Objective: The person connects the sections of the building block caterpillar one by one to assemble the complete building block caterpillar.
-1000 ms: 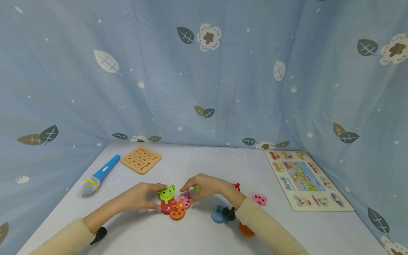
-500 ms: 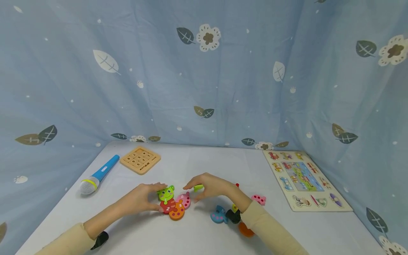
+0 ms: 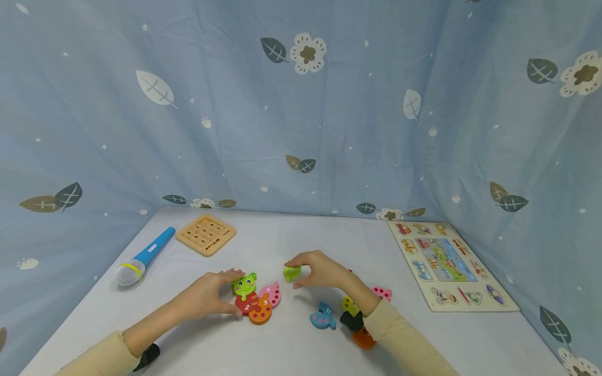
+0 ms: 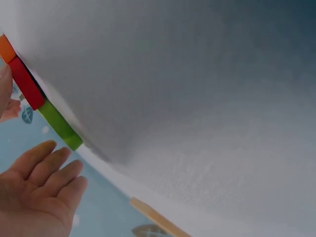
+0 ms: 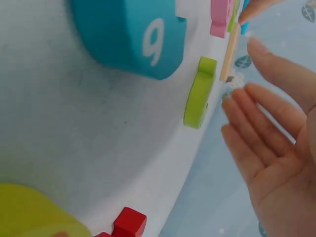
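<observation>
Several number puzzle pieces lie joined mid-table: a smiling green head piece (image 3: 244, 285), a red 2 (image 3: 246, 304), an orange 3 (image 3: 261, 312) and a pink 4 (image 3: 270, 295). My left hand (image 3: 202, 298) spans their left side. Its thumb is at the red piece and its relaxed fingers lie close to the green head; the left wrist view cannot settle the thumb's contact. A loose green piece (image 3: 291, 272) lies right of the joined ones. Beside it, my right hand (image 3: 322, 270) holds nothing, fingers extended, as the right wrist view confirms.
A blue piece (image 3: 322, 316), a yellow-green one (image 3: 349, 306), an orange one (image 3: 363, 339) and a pink one (image 3: 382, 293) lie around the right forearm. A wooden number board (image 3: 206, 235) and toy microphone (image 3: 146, 256) are left; a picture puzzle board (image 3: 453, 266) is right.
My right hand has drawn away to the right from the joined pieces and the loose green piece, which now shows more fully. My left hand has hardly moved.
</observation>
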The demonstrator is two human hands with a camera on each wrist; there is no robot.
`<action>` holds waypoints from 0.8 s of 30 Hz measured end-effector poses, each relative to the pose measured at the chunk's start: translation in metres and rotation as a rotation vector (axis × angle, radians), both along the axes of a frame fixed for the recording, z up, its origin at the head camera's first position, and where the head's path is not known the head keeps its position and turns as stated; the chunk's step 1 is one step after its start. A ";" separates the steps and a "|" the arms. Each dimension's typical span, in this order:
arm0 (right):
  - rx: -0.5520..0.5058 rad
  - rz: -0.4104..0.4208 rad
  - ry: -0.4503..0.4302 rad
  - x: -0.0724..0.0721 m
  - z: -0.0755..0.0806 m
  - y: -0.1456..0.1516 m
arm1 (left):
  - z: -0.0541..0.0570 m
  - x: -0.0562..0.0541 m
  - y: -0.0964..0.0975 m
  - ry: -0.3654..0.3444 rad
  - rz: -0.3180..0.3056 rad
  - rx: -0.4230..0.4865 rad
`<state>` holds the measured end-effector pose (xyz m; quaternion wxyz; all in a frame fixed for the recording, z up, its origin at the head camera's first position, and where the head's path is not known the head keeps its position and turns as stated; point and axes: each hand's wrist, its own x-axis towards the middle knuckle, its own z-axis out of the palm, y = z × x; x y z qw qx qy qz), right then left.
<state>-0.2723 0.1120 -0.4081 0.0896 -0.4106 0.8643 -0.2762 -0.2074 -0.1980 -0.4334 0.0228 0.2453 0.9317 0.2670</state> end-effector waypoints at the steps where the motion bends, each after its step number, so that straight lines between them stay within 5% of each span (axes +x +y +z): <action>1: -0.005 -0.020 -0.001 0.000 -0.001 0.000 | 0.000 0.001 0.000 -0.002 0.000 0.000; 16: 0.027 -0.314 -0.014 -0.004 -0.005 -0.013 | -0.002 0.001 0.002 -0.016 0.034 -0.014; 24: 0.087 -0.355 -0.037 -0.004 -0.008 -0.021 | -0.002 0.000 0.003 -0.038 0.046 -0.020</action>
